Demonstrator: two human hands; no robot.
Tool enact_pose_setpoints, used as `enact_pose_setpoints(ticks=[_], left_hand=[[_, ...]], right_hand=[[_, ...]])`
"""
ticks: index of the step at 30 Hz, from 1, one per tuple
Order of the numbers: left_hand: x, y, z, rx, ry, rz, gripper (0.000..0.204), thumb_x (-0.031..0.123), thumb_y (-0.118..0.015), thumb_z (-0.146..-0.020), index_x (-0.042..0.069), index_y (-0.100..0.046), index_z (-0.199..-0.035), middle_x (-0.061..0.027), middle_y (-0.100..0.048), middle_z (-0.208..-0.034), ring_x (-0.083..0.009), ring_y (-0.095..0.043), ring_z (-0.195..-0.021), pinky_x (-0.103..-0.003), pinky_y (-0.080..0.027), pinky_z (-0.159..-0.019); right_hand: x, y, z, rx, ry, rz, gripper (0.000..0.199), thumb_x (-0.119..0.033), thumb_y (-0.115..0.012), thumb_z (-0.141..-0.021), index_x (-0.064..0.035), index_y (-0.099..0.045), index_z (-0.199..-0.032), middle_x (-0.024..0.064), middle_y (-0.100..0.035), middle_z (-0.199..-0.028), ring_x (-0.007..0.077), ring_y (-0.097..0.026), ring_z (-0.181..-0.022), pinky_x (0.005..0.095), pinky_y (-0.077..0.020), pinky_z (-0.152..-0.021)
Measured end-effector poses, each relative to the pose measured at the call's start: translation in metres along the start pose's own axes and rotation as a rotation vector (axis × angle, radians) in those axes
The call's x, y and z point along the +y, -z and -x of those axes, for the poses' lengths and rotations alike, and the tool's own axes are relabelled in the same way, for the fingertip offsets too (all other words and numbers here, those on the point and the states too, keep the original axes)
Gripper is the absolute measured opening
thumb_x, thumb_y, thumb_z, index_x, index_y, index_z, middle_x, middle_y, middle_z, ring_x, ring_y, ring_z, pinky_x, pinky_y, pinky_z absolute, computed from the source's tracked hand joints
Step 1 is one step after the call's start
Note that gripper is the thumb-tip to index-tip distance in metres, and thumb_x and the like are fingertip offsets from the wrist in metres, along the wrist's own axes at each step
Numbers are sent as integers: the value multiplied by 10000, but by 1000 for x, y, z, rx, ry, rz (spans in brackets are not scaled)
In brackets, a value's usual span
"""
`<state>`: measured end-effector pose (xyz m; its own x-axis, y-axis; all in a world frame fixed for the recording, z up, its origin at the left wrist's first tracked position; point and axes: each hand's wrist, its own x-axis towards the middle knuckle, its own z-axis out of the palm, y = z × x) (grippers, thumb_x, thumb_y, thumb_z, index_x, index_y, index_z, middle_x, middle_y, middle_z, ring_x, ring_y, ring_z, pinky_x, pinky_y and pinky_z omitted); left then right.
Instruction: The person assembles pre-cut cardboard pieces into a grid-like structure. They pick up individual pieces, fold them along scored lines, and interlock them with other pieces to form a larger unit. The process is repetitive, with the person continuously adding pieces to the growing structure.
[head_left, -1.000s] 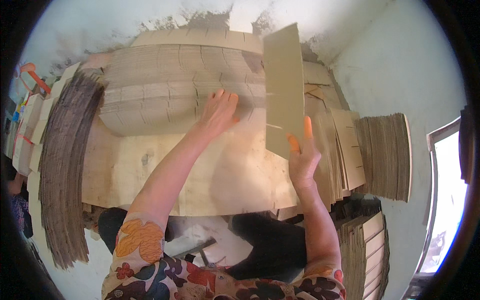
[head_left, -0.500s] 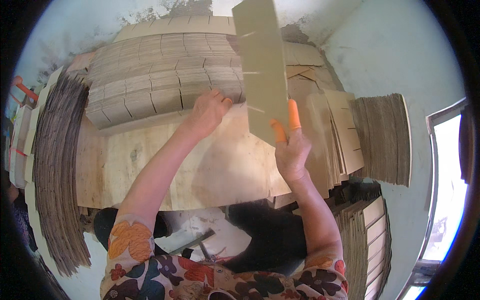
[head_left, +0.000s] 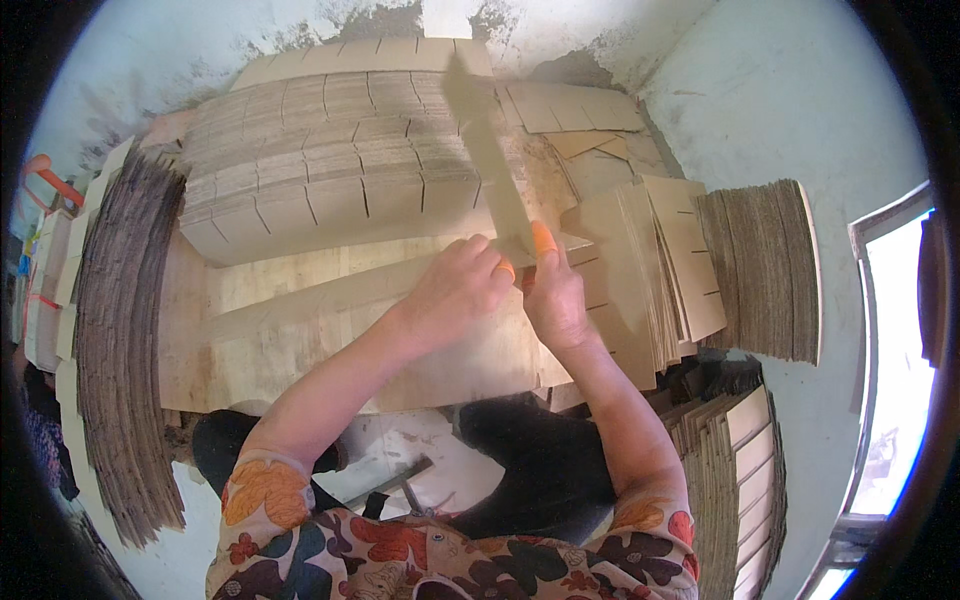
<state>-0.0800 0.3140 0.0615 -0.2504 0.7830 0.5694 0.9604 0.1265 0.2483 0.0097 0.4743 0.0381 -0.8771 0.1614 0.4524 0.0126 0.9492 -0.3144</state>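
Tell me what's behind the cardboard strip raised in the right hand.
Behind the strip in the right hand, a slotted cardboard stack shows to the strip's left. Whatever lies directly behind the strip is covered and cannot be seen.

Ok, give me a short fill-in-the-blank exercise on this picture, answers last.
1. The right hand holds a blurred cardboard strip and wears finger covers coloured ____.
2. The tabletop is made of ____.
3. The person's shirt has a ____ print.
4. The bright opening is on the picture's ____ side.

Missing words: orange; wood; floral; right.
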Motion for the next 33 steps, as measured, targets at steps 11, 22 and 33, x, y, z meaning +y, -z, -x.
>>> enact_pose_setpoints(ticks=[11, 22, 33], left_hand=[[-112, -18, -26, -142, 408, -355, 377, 198, -762, -703, 3, -553, -949, -153, -608, -935, -302, -553, -968, -405, -461, -793], [-129, -32, -9, 51, 150, -319, 15, 63, -564, -767, 62, -556, -779, -96, -575, -759, -270, -550, -847, -378, -469, -749], [-106, -13, -17, 95, 148, -255, 82, 21, -616, -721, 44, -569, -784, -106, -585, -722, -282, -578, -766, -400, -492, -612]], right_hand=[[0, 14, 4, 67, -51, -192, 617, 21, -580, -780, -26, -347, -1350, 238, -545, -1075, 436, -590, -842, 459, -511, -714], [-4, 19, 5, 107, -22, -184, 652, 65, -573, -755, -37, -366, -1365, 233, -561, -1095, 413, -605, -845, 435, -523, -712], [-2, 21, 7, -24, -31, -131, 743, 22, -626, -748, -27, -315, -1420, 214, -570, -1013, 394, -615, -762, 438, -532, -621]])
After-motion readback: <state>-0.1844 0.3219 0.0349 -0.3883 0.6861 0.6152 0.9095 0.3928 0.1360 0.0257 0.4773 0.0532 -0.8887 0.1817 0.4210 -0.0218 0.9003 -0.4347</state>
